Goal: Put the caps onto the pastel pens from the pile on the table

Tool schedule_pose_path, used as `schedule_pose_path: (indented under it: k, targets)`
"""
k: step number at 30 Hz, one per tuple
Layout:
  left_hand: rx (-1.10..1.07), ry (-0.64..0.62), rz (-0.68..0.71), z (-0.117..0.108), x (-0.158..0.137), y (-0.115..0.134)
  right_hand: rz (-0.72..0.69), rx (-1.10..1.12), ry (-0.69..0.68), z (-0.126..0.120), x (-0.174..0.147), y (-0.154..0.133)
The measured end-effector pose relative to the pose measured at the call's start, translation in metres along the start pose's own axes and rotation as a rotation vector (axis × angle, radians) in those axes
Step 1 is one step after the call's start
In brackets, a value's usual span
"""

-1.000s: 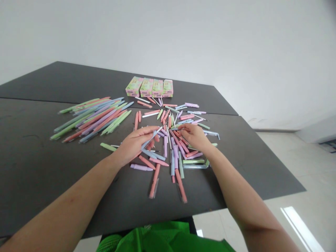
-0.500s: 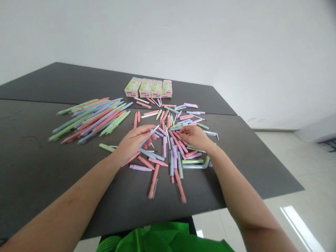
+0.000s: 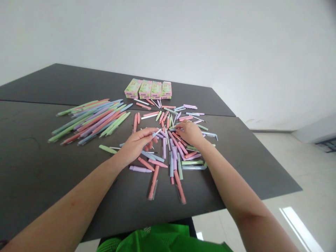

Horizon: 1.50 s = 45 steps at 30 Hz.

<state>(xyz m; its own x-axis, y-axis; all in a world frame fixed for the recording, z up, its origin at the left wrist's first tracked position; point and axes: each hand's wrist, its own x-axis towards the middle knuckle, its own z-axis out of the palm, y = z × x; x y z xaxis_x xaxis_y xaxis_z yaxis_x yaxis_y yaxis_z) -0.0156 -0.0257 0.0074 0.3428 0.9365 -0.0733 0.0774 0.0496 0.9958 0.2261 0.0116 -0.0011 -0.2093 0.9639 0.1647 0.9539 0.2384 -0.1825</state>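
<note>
My left hand (image 3: 135, 142) is closed around a light blue pen barrel (image 3: 154, 134), tilted up to the right. A thin white refill (image 3: 158, 131) sticks out of its upper end. To the right, my right hand (image 3: 191, 133) reaches down into the loose pen parts, fingertips drawn together beside a green barrel (image 3: 172, 127); what they pinch, if anything, is hidden. Red barrels (image 3: 180, 140), purple barrels (image 3: 164, 147) and white refills (image 3: 168, 140) lie spread between and around both hands. Nearer me are two red parts with clear clips (image 3: 153, 183).
A heap of long pens (image 3: 91, 120) in green, red, purple and blue lies on the left of the dark table (image 3: 65, 182). Several pink-and-green boxes (image 3: 132, 88) stand in a row at the back. The table's right edge borders a pale floor (image 3: 301, 168).
My right hand has moved slightly away from me and left, to another spot among the parts. My left hand has shifted a little right and turned the blue barrel with its refill.
</note>
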Motion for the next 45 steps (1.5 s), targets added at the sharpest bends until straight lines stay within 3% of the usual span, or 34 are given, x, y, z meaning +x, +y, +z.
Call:
schedule_pose_path:
  k: [7,11,15,19,22,34,45]
  targets:
    - [0.006,-0.017,0.02,-0.001,0.003,-0.004,-0.027,0.008,-0.034,0.005,0.001,0.005]
    - [0.015,-0.021,0.026,-0.001,0.002,-0.004,-0.026,0.163,0.058,0.002,0.001,0.011]
    - [0.018,-0.032,0.029,-0.002,0.002,-0.005,0.074,0.75,0.22,-0.01,-0.004,0.01]
    - [0.058,-0.069,0.036,-0.001,0.002,-0.004,0.251,1.369,0.126,-0.023,-0.014,-0.003]
    - [0.111,-0.106,0.046,-0.001,0.002,-0.003,0.256,1.549,0.083,-0.026,-0.02,-0.012]
    - [0.259,-0.132,0.079,-0.001,0.0,-0.004,0.079,1.267,0.102,-0.025,-0.031,-0.019]
    - [0.299,-0.132,0.08,-0.004,0.0,-0.008,0.085,1.233,0.121,-0.03,-0.032,-0.015]
